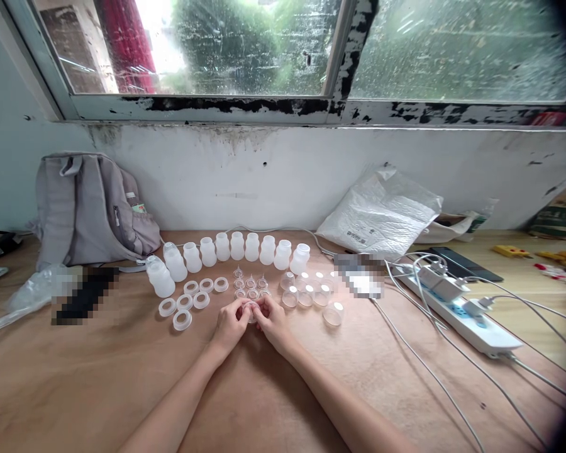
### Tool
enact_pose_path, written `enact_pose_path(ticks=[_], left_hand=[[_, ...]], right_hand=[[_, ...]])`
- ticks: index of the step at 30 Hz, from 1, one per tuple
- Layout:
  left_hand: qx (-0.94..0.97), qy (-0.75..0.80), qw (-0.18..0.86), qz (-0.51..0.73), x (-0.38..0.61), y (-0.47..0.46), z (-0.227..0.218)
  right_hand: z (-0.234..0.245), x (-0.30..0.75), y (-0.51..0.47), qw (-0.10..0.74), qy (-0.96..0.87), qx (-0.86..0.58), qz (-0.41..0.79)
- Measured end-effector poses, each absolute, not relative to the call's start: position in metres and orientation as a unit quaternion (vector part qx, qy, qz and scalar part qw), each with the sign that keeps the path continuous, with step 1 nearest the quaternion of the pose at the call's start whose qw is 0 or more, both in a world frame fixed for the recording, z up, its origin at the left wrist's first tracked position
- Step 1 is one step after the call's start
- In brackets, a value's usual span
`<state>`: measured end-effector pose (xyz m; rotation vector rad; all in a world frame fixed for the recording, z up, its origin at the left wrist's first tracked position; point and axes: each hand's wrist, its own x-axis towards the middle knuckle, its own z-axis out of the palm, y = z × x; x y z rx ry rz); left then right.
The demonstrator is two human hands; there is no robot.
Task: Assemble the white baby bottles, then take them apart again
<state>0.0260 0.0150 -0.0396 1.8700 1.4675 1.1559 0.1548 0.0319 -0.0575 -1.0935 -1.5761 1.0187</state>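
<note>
My left hand (229,324) and my right hand (272,322) meet at the middle of the wooden table (99,384), fingers pinched together on a small clear teat (251,309) between them. Just beyond lie several more clear teats (250,284). A curved row of several small white plastic bottles (237,246) stands behind them. White screw rings (193,296) lie to the left of my hands, and clear dome caps (311,292) to the right.
A grey bag (87,207) leans on the wall at back left. A white plastic bag (382,211) lies at back right. A white power strip (466,314) with plugs and trailing cables crosses the right side. Crumpled clear plastic (33,292) sits at left.
</note>
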Motion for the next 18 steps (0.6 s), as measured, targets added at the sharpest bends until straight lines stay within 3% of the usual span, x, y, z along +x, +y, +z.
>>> enact_pose_path(ticks=[4, 8, 13, 18], left_hand=[[0.682, 0.543, 0.252, 0.422, 0.024, 0.016, -0.042], [0.652, 0.535, 0.279, 0.460, 0.024, 0.016, -0.042], [0.553, 0.498, 0.445, 0.498, 0.024, 0.021, -0.046], [0.485, 0.452, 0.564, 0.492, 0.025, 0.024, -0.047]], right_hand=[[-0.056, 0.154, 0.031, 0.469, -0.643, -0.453, 0.401], [-0.050, 0.155, 0.029, 0.486, -0.605, -0.406, 0.483], [-0.047, 0.157, 0.033, 0.495, -0.513, -0.379, 0.590], [-0.052, 0.158, 0.036, 0.465, -0.534, -0.368, 0.603]])
